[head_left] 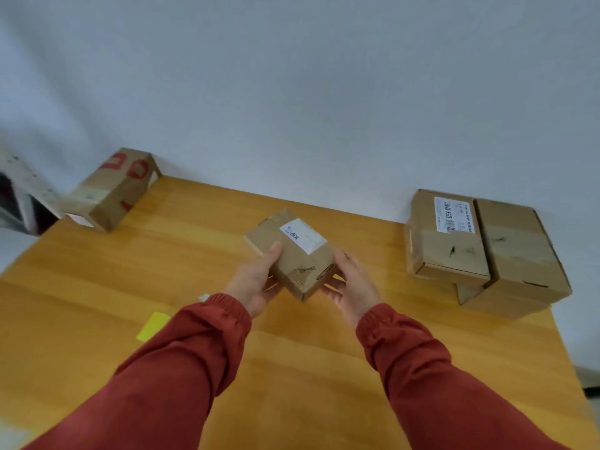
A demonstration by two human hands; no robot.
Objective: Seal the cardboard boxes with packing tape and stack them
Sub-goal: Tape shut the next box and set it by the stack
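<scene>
A small cardboard box (297, 259) with a white label on top is held above the middle of the wooden table (162, 261). My left hand (256, 282) grips its left side, thumb on top. My right hand (352, 285) holds its right side, fingers under the near corner. At the table's right edge two flat boxes (480, 241) lie side by side on top of a third box (500, 303). A longer box with red print (113, 190) lies at the far left corner. No tape roll is in view.
A yellow sticky note (152, 326) lies on the table left of my left sleeve, with a small white scrap (204, 297) near it. A white wall runs behind the table. A dark and white object (19, 196) stands past the left edge.
</scene>
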